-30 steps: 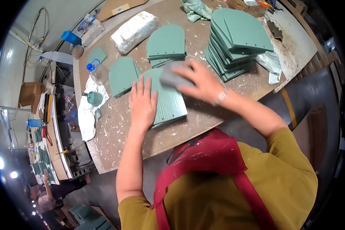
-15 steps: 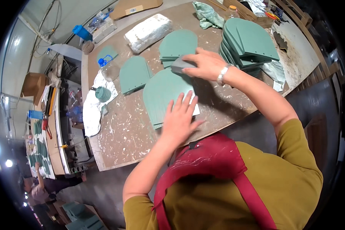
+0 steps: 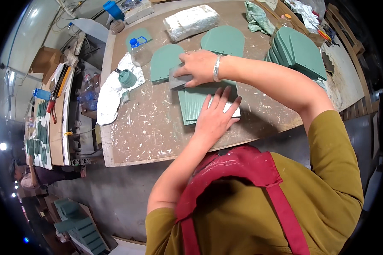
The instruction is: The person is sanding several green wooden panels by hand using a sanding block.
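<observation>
The left hand (image 3: 217,117) lies flat, fingers spread, pressing the green tile (image 3: 195,104). At its 11 o'clock, the right hand (image 3: 198,68) curls closed around a grey block (image 3: 178,80) on the tile's edge.

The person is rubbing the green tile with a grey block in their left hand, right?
Not quite. The head view shows the grey block in the right hand; the left hand lies flat, pressing the green tile down.

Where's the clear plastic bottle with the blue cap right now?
Head view: clear plastic bottle with blue cap stands upper left on the workbench, between two green arched panels.
</observation>
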Demonstrator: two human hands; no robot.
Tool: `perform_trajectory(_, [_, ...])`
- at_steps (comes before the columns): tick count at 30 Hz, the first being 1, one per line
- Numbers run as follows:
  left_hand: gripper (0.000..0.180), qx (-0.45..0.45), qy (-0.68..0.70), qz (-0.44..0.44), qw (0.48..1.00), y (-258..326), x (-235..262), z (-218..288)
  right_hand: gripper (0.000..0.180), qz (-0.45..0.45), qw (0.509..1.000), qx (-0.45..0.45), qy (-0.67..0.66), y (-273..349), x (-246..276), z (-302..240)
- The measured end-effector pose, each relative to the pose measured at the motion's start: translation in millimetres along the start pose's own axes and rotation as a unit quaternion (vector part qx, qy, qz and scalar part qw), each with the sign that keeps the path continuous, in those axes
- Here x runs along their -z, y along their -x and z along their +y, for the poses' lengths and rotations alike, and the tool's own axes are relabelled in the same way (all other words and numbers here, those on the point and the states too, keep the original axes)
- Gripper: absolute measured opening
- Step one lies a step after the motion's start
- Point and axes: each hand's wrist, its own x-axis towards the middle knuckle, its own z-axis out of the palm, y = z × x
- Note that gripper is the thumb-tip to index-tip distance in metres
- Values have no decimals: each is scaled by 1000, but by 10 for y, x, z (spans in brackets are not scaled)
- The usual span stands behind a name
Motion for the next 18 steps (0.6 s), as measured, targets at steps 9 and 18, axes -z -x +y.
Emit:
perform_trajectory(9, [70, -6, -59, 41, 997, 199, -57, 34, 51, 154, 978, -93, -103, 567, -43, 267])
perform_trajectory(18, [43, 84, 277, 91, 953, -1327, 701, -684, 47, 487, 722, -279, -404, 2340, -280, 162])
